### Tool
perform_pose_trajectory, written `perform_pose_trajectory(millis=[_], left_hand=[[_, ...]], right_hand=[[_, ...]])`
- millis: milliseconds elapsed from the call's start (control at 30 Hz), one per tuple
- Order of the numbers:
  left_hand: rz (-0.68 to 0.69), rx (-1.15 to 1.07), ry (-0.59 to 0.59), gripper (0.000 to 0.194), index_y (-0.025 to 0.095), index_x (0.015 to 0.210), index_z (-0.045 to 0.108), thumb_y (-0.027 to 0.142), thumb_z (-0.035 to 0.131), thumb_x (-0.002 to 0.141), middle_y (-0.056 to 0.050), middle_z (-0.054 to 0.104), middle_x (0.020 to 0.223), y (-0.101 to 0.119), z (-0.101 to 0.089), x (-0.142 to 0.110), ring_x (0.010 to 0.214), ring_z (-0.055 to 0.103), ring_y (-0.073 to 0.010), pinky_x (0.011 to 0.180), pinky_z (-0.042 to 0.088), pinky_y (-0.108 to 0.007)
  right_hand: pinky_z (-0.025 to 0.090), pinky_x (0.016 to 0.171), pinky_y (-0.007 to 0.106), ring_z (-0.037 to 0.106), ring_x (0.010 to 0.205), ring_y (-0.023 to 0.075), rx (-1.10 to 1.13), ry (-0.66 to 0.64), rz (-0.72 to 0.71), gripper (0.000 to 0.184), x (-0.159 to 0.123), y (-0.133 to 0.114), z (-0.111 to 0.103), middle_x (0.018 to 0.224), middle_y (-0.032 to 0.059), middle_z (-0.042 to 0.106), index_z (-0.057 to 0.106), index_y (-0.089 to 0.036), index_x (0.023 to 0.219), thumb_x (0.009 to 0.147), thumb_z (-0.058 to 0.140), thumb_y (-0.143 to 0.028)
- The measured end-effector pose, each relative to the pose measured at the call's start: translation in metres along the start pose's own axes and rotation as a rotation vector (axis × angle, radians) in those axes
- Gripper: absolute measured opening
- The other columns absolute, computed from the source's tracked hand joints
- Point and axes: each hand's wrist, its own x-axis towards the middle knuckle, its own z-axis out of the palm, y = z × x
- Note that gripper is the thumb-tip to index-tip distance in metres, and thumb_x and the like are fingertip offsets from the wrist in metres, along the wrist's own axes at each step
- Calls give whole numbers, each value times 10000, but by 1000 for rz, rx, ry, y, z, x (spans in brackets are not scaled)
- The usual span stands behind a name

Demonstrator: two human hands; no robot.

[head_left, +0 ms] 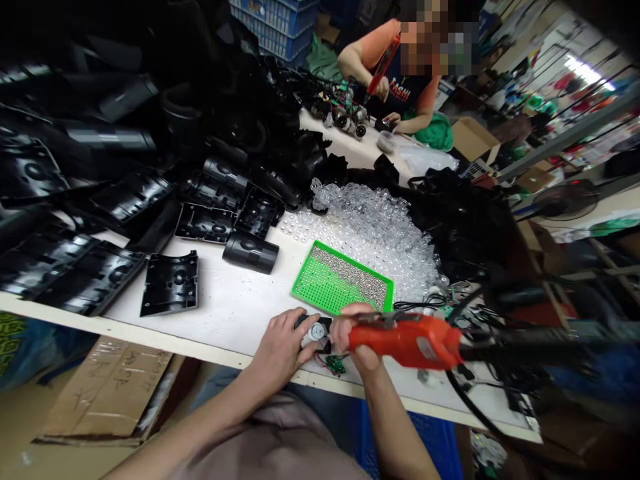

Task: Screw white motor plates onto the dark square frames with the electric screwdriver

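At the table's near edge my left hand [281, 347] is closed on a small black part with a silver motor [316, 331] in it. A small green circuit board [337, 365] on thin wires hangs from that part. My right hand [356, 337] is wrapped round an orange electric screwdriver [407, 340], whose tip points left at the motor part. A black cable runs from the screwdriver's rear toward the right.
A green screw tray [320, 283] holding several small screws lies just behind my hands. Behind it is a heap of clear plastic pieces [373, 227]. Black plastic housings [170, 283] cover the left and back. Across the table another person holds a red screwdriver [383, 63].
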Motion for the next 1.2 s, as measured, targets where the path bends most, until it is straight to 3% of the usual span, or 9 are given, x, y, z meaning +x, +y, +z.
perform_pose_trajectory(millis=[100, 200, 267, 333, 500, 733, 867, 1000, 1200], left_hand=[[-10, -122, -28, 613, 248, 1433, 361, 344, 607, 880, -140, 508, 1340, -5, -7, -2, 1236, 480, -304, 982, 426, -464], [-57, -245, -64, 872, 235, 1504, 177, 435, 677, 819, -165, 409, 1455, -12, -15, -5, 1318, 412, -322, 1043, 387, -487], [-66, -278, -90, 902, 236, 1503, 176, 430, 702, 797, -164, 411, 1459, -16, -18, -8, 1327, 404, -324, 1060, 373, -498], [-47, -276, -107, 836, 232, 1481, 245, 389, 705, 801, -153, 465, 1421, -18, -19, -9, 1312, 425, -318, 1065, 366, -504], [-24, -218, -80, 690, 214, 1416, 372, 333, 688, 815, -139, 528, 1364, -16, -17, -8, 1269, 471, -298, 1049, 381, -483], [-16, -174, -69, 651, 199, 1400, 404, 419, 647, 838, -136, 547, 1331, -13, -19, -9, 1239, 492, -296, 1035, 385, -481], [0, -132, -104, 639, 184, 1389, 433, 437, 637, 839, -150, 546, 1321, -11, -21, -6, 1225, 498, -306, 1021, 393, -487], [1, -124, -113, 647, 225, 1422, 401, 449, 615, 854, -136, 536, 1337, -18, -23, -6, 1225, 499, -306, 1015, 404, -485], [17, -111, -9, 650, 256, 1445, 368, 418, 605, 861, -132, 509, 1375, -18, -21, -9, 1245, 487, -323, 1008, 417, -507]], right_hand=[[532, 735, 411, 552, 531, 171, -81, 65, -118, 699, -1, -28, -10, 627, -31, 587, 548, -254, 1184, 665, 647, -711], [502, 864, 427, 630, 890, 247, -507, 227, -29, 695, -11, -42, -26, 985, 86, 679, 570, -209, 1228, 679, 699, -615], [518, 794, 386, 633, 851, 239, -769, 236, 148, 551, -22, -34, -28, 941, 84, 696, 634, -188, 1169, 730, 696, -516], [515, 704, 337, 628, 713, 204, -903, 107, 260, 449, -31, -15, -18, 811, 51, 701, 663, -181, 1142, 775, 674, -439], [474, 763, 314, 657, 836, 221, -1173, 2, 105, 267, -35, 19, 17, 910, 70, 715, 646, -200, 1112, 890, 547, -312], [452, 678, 273, 649, 707, 186, -1150, 16, 150, 194, -32, 14, 19, 752, 20, 680, 631, -204, 1036, 887, 558, -304], [448, 707, 304, 648, 832, 234, -1245, 28, 92, 180, -32, 14, 27, 857, 84, 686, 633, -183, 998, 892, 519, -273], [448, 684, 293, 613, 742, 200, -984, 72, 125, 156, -31, 0, 10, 794, 42, 664, 629, -212, 959, 855, 580, -316], [459, 553, 242, 560, 637, 135, 47, 614, 3, 370, -48, -5, -46, 842, 8, 635, 580, -254, 1009, 769, 657, -525]])
